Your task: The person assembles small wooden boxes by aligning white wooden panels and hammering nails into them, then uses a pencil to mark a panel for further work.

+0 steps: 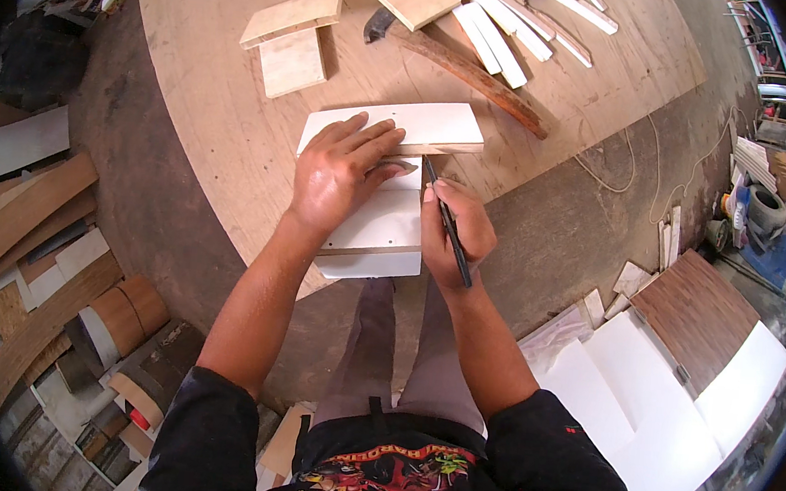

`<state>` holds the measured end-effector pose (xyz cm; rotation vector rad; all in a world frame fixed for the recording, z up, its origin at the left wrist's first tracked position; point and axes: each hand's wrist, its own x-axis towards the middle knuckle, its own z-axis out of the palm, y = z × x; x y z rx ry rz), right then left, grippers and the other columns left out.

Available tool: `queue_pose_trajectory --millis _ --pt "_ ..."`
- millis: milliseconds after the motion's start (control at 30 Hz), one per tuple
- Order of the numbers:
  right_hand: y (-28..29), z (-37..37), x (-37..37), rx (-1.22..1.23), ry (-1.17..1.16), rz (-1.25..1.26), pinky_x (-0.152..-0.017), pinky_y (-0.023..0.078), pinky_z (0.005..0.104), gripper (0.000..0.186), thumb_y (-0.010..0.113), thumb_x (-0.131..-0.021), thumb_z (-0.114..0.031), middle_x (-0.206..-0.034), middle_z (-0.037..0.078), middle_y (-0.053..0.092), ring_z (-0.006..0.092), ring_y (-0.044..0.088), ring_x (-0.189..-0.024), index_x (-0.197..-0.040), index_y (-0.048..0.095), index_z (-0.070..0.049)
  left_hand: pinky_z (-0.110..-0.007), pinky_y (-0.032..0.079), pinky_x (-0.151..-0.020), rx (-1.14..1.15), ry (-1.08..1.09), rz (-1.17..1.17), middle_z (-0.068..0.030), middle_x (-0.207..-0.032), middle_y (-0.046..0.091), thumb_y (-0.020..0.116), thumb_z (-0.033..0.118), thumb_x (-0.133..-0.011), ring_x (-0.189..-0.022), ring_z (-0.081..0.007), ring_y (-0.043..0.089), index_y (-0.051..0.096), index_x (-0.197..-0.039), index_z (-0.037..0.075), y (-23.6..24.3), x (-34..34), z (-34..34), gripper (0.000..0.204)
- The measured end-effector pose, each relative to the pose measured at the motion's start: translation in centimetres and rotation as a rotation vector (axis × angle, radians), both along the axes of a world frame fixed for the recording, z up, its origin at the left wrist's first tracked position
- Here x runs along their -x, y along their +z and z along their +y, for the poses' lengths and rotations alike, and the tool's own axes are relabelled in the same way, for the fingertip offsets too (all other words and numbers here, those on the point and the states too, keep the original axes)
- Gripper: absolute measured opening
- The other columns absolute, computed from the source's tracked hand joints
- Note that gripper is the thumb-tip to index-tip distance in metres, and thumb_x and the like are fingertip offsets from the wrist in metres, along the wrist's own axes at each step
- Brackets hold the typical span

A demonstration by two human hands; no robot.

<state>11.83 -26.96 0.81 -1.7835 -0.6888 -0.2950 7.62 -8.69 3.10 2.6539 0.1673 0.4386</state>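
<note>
A white board strip with a bare wooden edge lies crosswise on top of another white panel. Across the strip's left part my left hand rests with its fingers over the top face and its thumb along the near edge, holding it. In my right hand is a slim black pen. Its upper end points back toward my wrist, and the tip meets the corner where the strip's near edge crosses the panel's right side. The panel reaches toward my body, past the table's near edge.
A wooden table carries small plywood pieces, a hammer with a wooden handle, and white strips. White panels and a brown board lie at lower right. Scrap wood is piled at left.
</note>
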Motion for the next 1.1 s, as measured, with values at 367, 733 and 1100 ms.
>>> queue_pose_trajectory --millis 367,733,1100 --pt "-0.1 0.8 -0.3 0.002 0.020 -0.051 -0.074 0.059 0.0376 0.021 0.073 -0.084 0.009 -0.095 0.022 0.072 0.0334 0.072 -0.084 -0.103 0.065 0.004 -0.039 0.056 -0.094 0.036 0.008 -0.007 -0.0049 -0.116 0.076 0.086 0.026 -0.074 -0.115 -0.0308 0.068 0.078 -0.112 0.013 -0.1 0.0 0.1 0.040" --pt "-0.2 0.9 -0.1 0.019 0.002 -0.028 -0.074 0.058 0.0382 0.019 0.072 -0.084 0.009 -0.093 0.022 0.071 0.0346 0.072 -0.083 -0.101 0.065 0.004 -0.040 0.056 -0.095 0.065 0.005 0.014 -0.0064 -0.118 0.075 0.087 0.025 -0.074 -0.118 -0.0321 0.068 0.077 -0.115 0.012 -0.1 0.0 0.2 0.044" --pt "-0.5 0.5 0.2 0.040 0.000 -0.013 -0.073 0.057 0.0394 0.020 0.071 -0.082 0.009 -0.093 0.022 0.071 0.0350 0.071 -0.081 -0.100 0.064 0.004 -0.040 0.056 -0.096 0.060 0.009 0.029 -0.0062 -0.119 0.075 0.086 0.025 -0.074 -0.119 -0.0318 0.067 0.077 -0.115 0.012 -0.1 0.0 0.1 0.044"
